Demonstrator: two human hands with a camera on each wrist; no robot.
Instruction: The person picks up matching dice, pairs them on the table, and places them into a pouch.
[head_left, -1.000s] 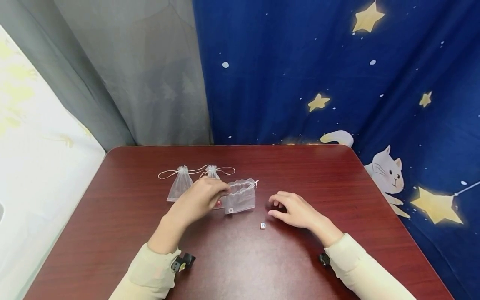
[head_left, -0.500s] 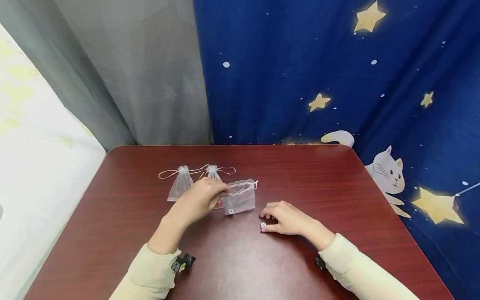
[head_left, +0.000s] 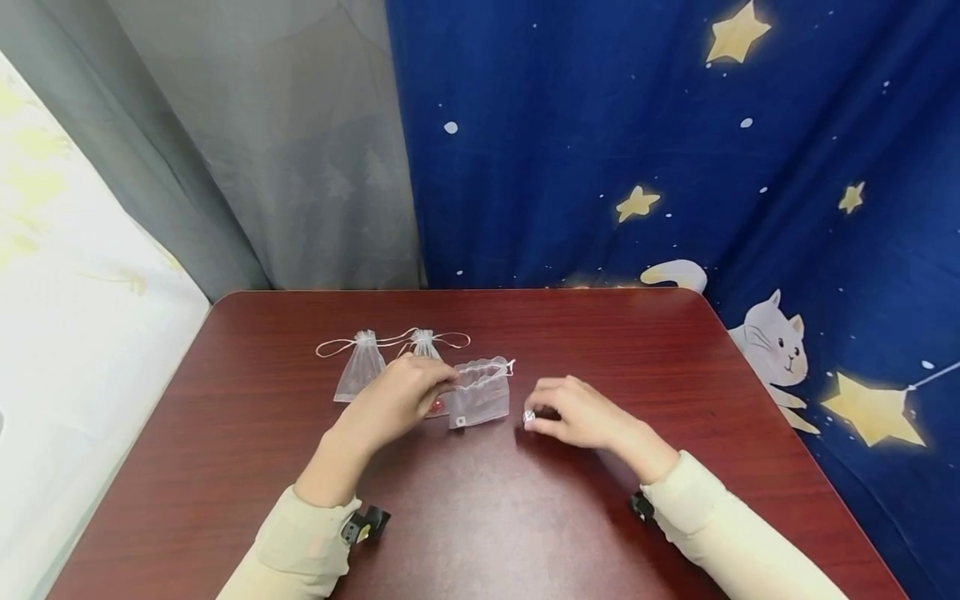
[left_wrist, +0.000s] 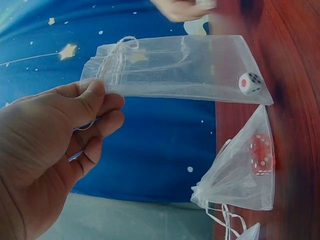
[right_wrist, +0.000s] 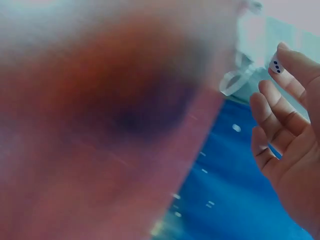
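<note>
My left hand (head_left: 397, 396) pinches the rim of a sheer white organza drawstring bag (head_left: 482, 403) between thumb and fingers. Through its mesh, a white die (left_wrist: 250, 83) with a red pip shows in the bottom corner in the left wrist view. To the right of the bag, my right hand (head_left: 583, 414) holds another white die (head_left: 529, 416) between thumb and index finger, lifted off the table. In the right wrist view this die (right_wrist: 275, 65) shows dark pips, and the remaining fingers are loosely bent.
A cinched organza bag (left_wrist: 240, 175) with red dice (left_wrist: 261, 154) stands next to the held bag, partly behind my left hand. Another cinched bag (head_left: 362, 371) lies further left. All are on a dark red wooden table (head_left: 480, 517), with curtains (head_left: 540, 167) behind.
My right hand came down to the die on the table, pinched it and raised it slightly toward the bag. The left hand and its bag stayed in place.
</note>
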